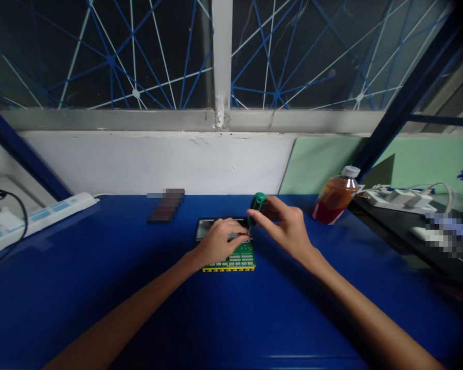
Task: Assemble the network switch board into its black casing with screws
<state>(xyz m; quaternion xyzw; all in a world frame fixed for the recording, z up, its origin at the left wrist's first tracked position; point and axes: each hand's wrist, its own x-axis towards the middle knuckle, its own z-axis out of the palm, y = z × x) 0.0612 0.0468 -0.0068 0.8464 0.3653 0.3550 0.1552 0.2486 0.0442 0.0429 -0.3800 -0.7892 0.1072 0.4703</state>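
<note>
A green-handled screwdriver stands nearly upright in my right hand, its thin shaft pointing down at the right side of a green circuit board. My left hand rests over the board, covering its left and middle parts. Its thumb and fingertips come close together beside the screwdriver's tip; what lies between them, if anything, is hidden. Yellow connectors line the board's near edge. Along the far edge sits a dark-framed part with a greyish panel, partly behind my left fingers.
A bottle of amber drink stands to the right on the blue table. Farther back lies a dark, blurred rectangular object. White power strips lie at the left and right, with cables.
</note>
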